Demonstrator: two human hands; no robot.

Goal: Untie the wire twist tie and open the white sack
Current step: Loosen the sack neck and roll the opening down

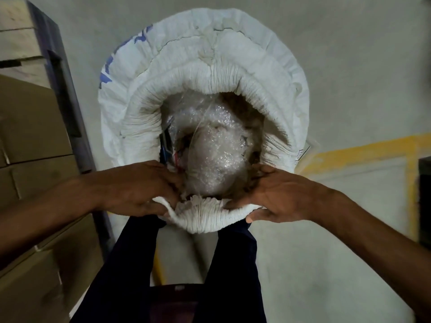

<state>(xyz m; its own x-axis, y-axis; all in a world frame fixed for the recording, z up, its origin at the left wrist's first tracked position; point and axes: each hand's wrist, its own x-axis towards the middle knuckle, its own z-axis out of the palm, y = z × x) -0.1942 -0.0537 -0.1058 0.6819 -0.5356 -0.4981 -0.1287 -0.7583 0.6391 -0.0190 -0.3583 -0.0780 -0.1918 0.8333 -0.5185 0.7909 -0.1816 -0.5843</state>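
Observation:
A white woven sack (268,73) with blue print on its left side stands on the floor, seen from above. Its mouth is wide open and the creased rim is folded outward. Inside lies clear bubble wrap (214,155) over other contents. My left hand (140,187) grips the near rim on the left, fingers curled over the fabric. My right hand (275,197) grips the near rim on the right, thumb under the fold. No wire twist tie is visible.
Stacked cardboard boxes (30,127) on a dark metal rack (63,85) stand close on the left. The floor is grey concrete with a yellow painted line (363,150) to the right. A dark object (424,201) sits at the right edge. My dark trouser legs (130,264) stand below the sack.

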